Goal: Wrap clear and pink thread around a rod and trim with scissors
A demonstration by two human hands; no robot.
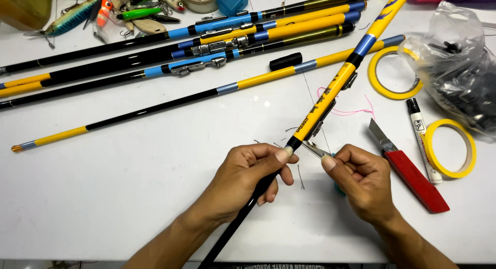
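1. Head view shows the left hand (243,178) with fingers clamped round the black butt of a yellow-and-black fishing rod (330,96), which slants from the bench's near edge toward its far right corner.
2. Right hand (361,178) has fingers pinched together on small metal snips (314,149), tips touching the rod just below its reel seat.
3. Cut thread scraps (299,176) lie on the white bench (103,196) beside the hands; thin line remains at the rod.
4. Clear plastic bag (457,73) at the right edge holds dark small parts.
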